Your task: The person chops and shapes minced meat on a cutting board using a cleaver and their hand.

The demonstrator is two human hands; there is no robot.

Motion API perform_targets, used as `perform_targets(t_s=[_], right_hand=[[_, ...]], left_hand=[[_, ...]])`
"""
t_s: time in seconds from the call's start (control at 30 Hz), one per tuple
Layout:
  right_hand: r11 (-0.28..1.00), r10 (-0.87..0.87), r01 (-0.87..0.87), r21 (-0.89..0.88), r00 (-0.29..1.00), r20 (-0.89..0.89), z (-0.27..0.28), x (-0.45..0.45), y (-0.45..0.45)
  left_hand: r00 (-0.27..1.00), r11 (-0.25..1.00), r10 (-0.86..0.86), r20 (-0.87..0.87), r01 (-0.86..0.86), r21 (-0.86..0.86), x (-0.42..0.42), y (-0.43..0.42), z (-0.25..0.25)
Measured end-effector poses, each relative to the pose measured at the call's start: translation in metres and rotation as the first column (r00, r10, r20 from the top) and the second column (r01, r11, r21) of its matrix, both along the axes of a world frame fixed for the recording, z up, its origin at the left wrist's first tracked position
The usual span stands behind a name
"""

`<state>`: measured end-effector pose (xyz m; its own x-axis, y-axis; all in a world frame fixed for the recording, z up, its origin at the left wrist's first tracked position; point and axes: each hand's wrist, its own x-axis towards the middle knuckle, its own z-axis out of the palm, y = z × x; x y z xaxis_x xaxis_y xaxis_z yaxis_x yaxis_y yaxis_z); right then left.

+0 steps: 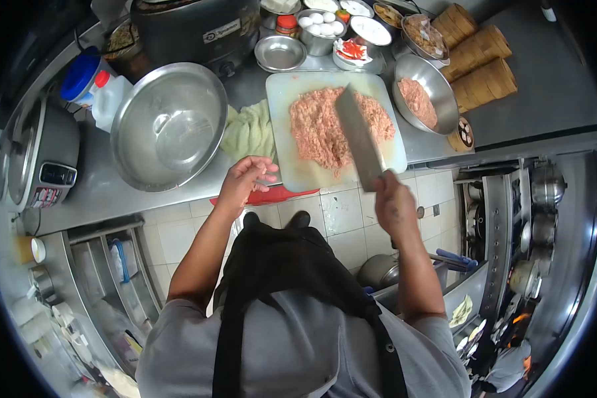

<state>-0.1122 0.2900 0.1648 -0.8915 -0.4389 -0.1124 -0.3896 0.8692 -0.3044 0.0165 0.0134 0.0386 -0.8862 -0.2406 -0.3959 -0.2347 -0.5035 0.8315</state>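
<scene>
My right hand [395,205] is closed round the handle of a cleaver [359,136]. Its broad blade slants up and left over the minced meat [318,126]; from this angle I cannot tell whether it touches. The pink mince is spread across a white cutting board [284,174]. Just left of the board's near corner hangs my left hand [247,181], holding nothing, its fingers loosely bent and apart, with what look like small bits of meat on them. A pale green cloth [252,134] lies crumpled between the board and a large steel bowl [169,126].
A steel bowl [448,106] with more mince stands right of the board, beside bamboo steamers [487,86]. Behind are a pot of eggs [320,41] and a shallow metal dish [280,53]. A rice cooker [53,159] and a red-capped jug [109,103] stand left.
</scene>
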Motion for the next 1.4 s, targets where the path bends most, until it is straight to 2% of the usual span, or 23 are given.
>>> perform_targets(t_s=[0.03,0.13,0.17,0.2,0.23,0.27,0.37,0.43,0.5,0.57,0.6,0.63,0.77,0.83,0.9,0.97,1.0,1.03,1.1,1.2,1.3,1.37,1.4], right_hand=[[0.995,-0.061,0.057,-0.085,0.997,-0.048,0.027,-0.002,-0.013],[0.87,-0.28,0.181,-0.459,0.947,-0.156,0.009,0.012,-0.019],[0.881,-0.271,0.203,-0.428,0.957,-0.105,-0.036,0.007,-0.003],[0.985,-0.092,0.085,-0.148,0.995,-0.047,-0.062,0.003,0.011],[0.988,0.066,-0.073,0.133,0.996,0.057,-0.077,-0.001,0.021],[0.99,0.033,-0.057,0.132,0.983,0.183,-0.081,-0.003,0.024],[0.998,0.04,-0.042,0.04,0.999,0.033,-0.009,-0.003,0.011],[0.985,-0.106,0.089,-0.149,0.988,-0.115,0.032,0.001,-0.004],[0.866,-0.306,0.244,-0.436,0.949,-0.077,0.024,0.006,-0.011],[0.92,-0.296,0.261,-0.292,0.952,-0.081,-0.039,0.005,0.009],[0.995,-0.079,0.084,0.05,0.993,-0.085,-0.054,0.002,0.02],[0.987,0.087,-0.093,0.133,0.995,0.049,-0.064,-0.003,0.026],[0.996,-0.038,0.036,0.076,0.999,0.015,0.004,0.001,0.012],[0.973,-0.171,0.16,-0.164,0.984,-0.053,0.029,0.005,0.005],[0.864,-0.281,0.208,-0.457,0.955,-0.096,0.005,0.011,0.004],[0.953,-0.279,0.269,-0.141,0.959,-0.056,-0.049,0.012,0.02],[0.992,-0.09,0.087,0.094,0.996,0.026,-0.055,0.007,0.028],[0.997,0.014,-0.02,0.077,0.997,0.076,-0.063,0.004,0.035],[0.986,-0.017,0.002,0.17,0.996,0.087,-0.036,-0.002,0.034],[0.985,-0.158,0.154,-0.08,0.986,-0.055,0.01,-0.002,0.017],[0.885,-0.269,0.177,-0.43,0.949,-0.164,0.006,-0.001,0.008],[0.939,-0.276,0.235,-0.251,0.951,-0.142,-0.058,-0.003,0.024],[0.995,-0.085,0.087,0.051,0.996,-0.035,-0.072,-0.009,0.033]], left_hand=[[1.0,1.0,0.005,-0.02,-0.005,-0.013,-0.007,-0.003,0.0],[0.999,1.0,0.012,-0.05,-0.013,-0.025,-0.011,-0.001,0.003],[0.998,0.999,0.016,-0.063,-0.018,-0.03,-0.011,-0.001,0.004],[0.997,0.999,0.021,-0.069,-0.023,-0.03,-0.011,-0.001,0.004],[0.997,0.999,0.027,-0.076,-0.029,-0.031,-0.012,-0.001,0.004],[0.997,0.999,0.023,-0.073,-0.025,-0.031,-0.009,0.0,0.004],[0.999,0.999,0.024,-0.033,-0.024,-0.02,-0.006,-0.004,0.0],[0.999,0.999,0.034,-0.037,-0.035,-0.029,-0.008,-0.005,0.001],[0.998,0.999,0.036,-0.044,-0.038,-0.029,-0.007,-0.004,0.003],[0.998,0.999,0.031,-0.062,-0.033,-0.03,-0.008,-0.003,0.007],[0.997,0.999,0.038,-0.072,-0.04,-0.026,-0.01,-0.003,0.007],[0.996,0.999,0.038,-0.076,-0.04,-0.023,-0.009,-0.003,0.005],[0.998,0.999,0.032,-0.063,-0.034,-0.034,-0.007,-0.006,0.002],[0.998,0.999,0.045,-0.054,-0.046,-0.017,-0.01,-0.006,0.003],[0.997,0.999,0.034,-0.073,-0.036,-0.024,-0.01,-0.005,0.002],[0.997,0.999,0.034,-0.072,-0.035,-0.019,-0.011,-0.004,0.005],[0.996,0.999,0.038,-0.077,-0.04,-0.016,-0.012,-0.004,0.006],[0.999,0.999,0.029,-0.046,-0.03,-0.02,-0.008,-0.002,0.006],[0.999,0.999,0.029,-0.013,-0.029,-0.033,-0.012,-0.004,0.009],[0.998,0.999,0.029,-0.051,-0.03,-0.018,-0.011,-0.007,0.003],[0.998,0.999,0.029,-0.05,-0.03,-0.023,-0.014,-0.005,0.005],[0.997,0.999,0.027,-0.066,-0.029,-0.025,-0.013,-0.004,0.006],[0.996,0.999,0.029,-0.079,-0.031,-0.026,-0.013,-0.004,0.006]])
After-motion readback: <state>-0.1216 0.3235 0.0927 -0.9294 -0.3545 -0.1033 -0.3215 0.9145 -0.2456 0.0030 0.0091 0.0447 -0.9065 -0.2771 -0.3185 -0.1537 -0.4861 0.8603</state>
